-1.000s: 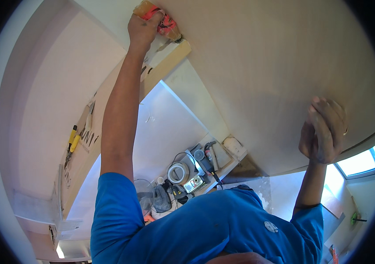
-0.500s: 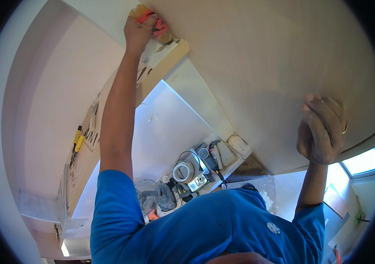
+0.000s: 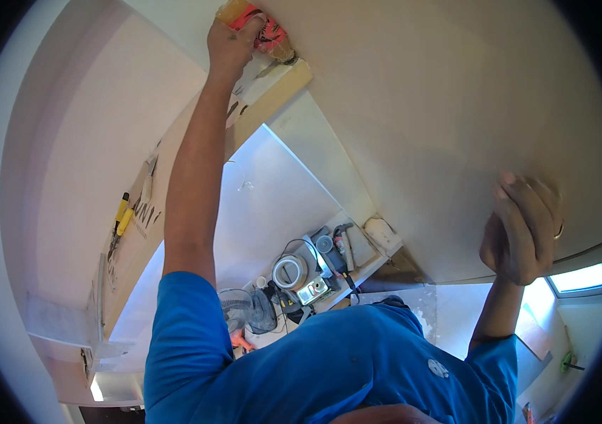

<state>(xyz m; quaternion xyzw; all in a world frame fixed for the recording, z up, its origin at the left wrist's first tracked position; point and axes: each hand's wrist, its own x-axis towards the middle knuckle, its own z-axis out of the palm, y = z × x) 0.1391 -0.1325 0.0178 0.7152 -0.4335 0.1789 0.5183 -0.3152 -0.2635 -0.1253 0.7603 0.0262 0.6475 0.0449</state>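
My left hand (image 3: pixel 230 39) reaches far up and grips a red and orange block (image 3: pixel 266 25), pressing it against a large white panel (image 3: pixel 442 120) near the panel's top edge. My right hand (image 3: pixel 523 226) rests with bent fingers on the same panel, close to its lower right edge. A ring shows on one finger. I cannot see whether that hand hooks around the edge. My blue shirt (image 3: pixel 329 360) fills the bottom of the view.
A wooden strip (image 3: pixel 273 92) runs beside the block. A yellow-handled tool (image 3: pixel 121 219) lies on a board at the left. A clutter of tools, a round roll (image 3: pixel 290 272) and a small fan (image 3: pixel 234 307) sits in the middle. A bright window (image 3: pixel 583 279) is at the right.
My left hand has slid the block a little further up along the panel. My right hand's fingers, spread flat a second ago, are now bent and lower on the panel.
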